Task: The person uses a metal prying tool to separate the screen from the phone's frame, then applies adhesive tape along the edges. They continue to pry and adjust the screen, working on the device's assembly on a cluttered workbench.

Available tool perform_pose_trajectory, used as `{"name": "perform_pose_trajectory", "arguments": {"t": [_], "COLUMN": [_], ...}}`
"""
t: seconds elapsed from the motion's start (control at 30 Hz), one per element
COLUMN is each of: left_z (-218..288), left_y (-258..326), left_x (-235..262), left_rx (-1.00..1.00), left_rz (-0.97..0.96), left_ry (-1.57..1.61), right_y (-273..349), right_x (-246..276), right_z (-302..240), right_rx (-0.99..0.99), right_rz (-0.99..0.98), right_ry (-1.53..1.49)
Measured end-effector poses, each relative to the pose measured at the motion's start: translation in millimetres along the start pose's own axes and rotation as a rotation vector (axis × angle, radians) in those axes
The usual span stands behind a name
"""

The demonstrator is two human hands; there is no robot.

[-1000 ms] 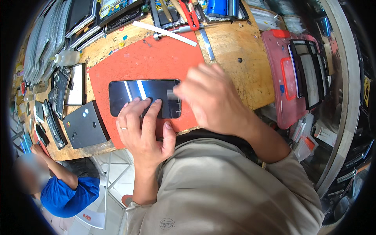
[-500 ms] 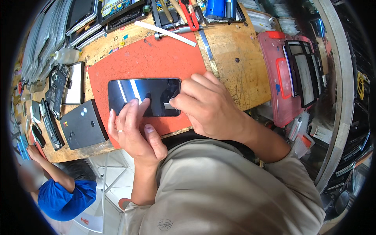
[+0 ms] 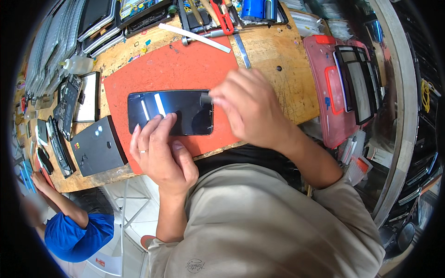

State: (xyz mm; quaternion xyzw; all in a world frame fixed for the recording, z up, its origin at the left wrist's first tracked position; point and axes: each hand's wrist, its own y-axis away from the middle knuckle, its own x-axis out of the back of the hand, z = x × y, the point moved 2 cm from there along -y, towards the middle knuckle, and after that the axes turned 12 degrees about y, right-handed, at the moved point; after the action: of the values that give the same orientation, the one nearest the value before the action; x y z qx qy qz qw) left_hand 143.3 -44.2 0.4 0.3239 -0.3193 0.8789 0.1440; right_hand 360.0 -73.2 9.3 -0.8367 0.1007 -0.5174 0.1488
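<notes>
A phone-like device (image 3: 190,123) with a glossy dark screen lies flat on the red mat (image 3: 157,60), its long side running left to right. My left hand (image 3: 164,157) rests on its lower edge, fingers stretched out with the tips touching the glass; a ring shows on one finger. At the device's upper right corner my right hand (image 3: 252,109), slightly blurred, pinches a small flat blade (image 3: 205,98). The blade lies over the end of the screen; whether it presses on the glass I cannot tell.
Behind the mat lie a white strip (image 3: 194,38), a metal ruler (image 3: 241,51) and red-handled pliers (image 3: 222,17). A black box (image 3: 98,147) and opened devices (image 3: 69,106) sit at left. A pink case (image 3: 320,92) stands at right. A person in blue (image 3: 81,234) works at lower left.
My right hand has moved up along the device's right end, from its middle to the upper corner, with the blade. My left hand stays nearly where it was.
</notes>
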Motion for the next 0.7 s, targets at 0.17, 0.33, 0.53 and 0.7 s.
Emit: {"name": "perform_pose_trajectory", "arguments": {"t": [0.17, 0.33, 0.53, 0.7], "left_z": [0.3, 0.1, -0.3, 0.0], "left_y": [-0.8, -1.3, -1.2, -2.1], "left_x": [-2.9, -3.4, -3.7, -1.3], "left_rx": [-0.02, -0.033, -0.015, -0.032], "left_rz": [0.0, 0.003, 0.018, 0.02], "left_ry": [-0.048, -0.063, -0.06, -0.045], "right_y": [4.5, 1.3, 2.3, 7.1], "right_x": [2.3, 0.8, -0.4, -3.0], "right_z": [-7.8, -4.7, -4.3, -5.5], "right_rx": [0.197, 0.095, 0.024, 0.137], "right_rz": [0.022, 0.016, 0.035, 0.012], "right_ry": [-0.077, -0.059, -0.036, -0.073]}}
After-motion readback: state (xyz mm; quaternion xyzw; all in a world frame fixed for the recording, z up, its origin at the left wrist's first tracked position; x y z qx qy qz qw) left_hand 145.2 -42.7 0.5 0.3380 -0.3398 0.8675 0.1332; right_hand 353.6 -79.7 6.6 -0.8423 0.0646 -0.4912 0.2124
